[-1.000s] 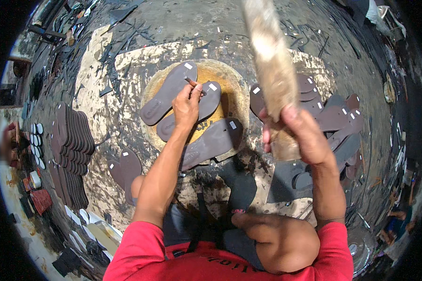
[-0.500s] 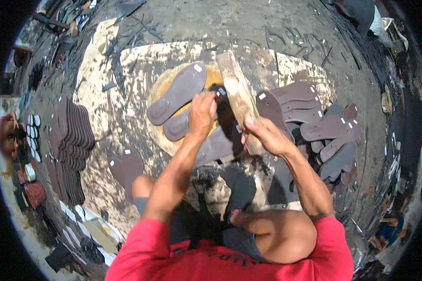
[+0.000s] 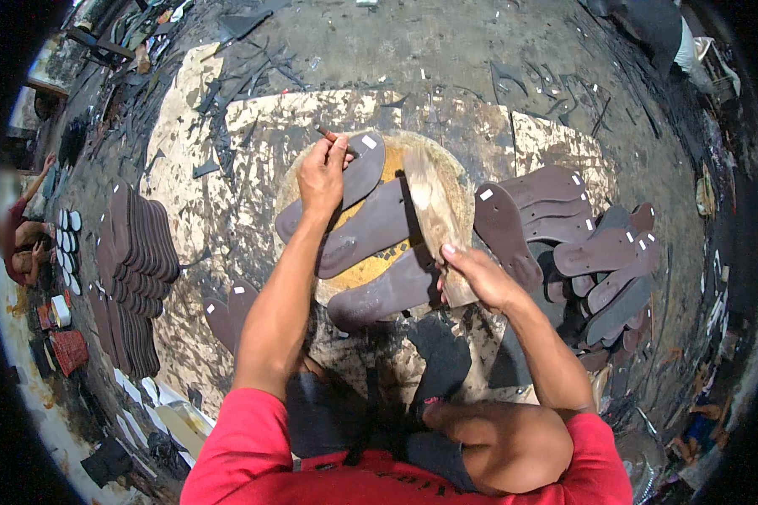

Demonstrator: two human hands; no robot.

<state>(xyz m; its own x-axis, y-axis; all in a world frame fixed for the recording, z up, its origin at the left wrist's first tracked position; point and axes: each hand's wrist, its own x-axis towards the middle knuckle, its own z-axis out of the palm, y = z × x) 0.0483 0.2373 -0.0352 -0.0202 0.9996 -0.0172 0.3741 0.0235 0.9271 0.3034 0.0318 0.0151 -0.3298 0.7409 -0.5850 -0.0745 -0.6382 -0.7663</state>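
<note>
Three brown sandal soles lie on a round yellowish block [image 3: 459, 164] before me. My left hand [image 3: 322, 181] is closed around a short reddish-brown, dark-ended rod, like a hand punch [image 3: 326, 133], over the toe half of the left sole [image 3: 366, 172]. Beside it lies the middle sole [image 3: 369, 223], and nearest me the third sole [image 3: 379, 290]. In my right hand [image 3: 484, 282] is a flat, worn wooden bat [image 3: 434, 202], tilted over the right side of the block and covering the toe ends of the middle and nearest soles.
Stacks of brown soles [image 3: 135, 244] stand at the left, and more soles [image 3: 539, 202] are piled at the right. Two soles [image 3: 227, 311] lie near my left arm. Dark scraps [image 3: 253, 71] litter the far floor. Another person [image 3: 25, 227] sits at the far left.
My left hand has moved left with the rod, from the middle sole's toe to the left sole. My right hand has lowered the wooden bat slightly toward me.
</note>
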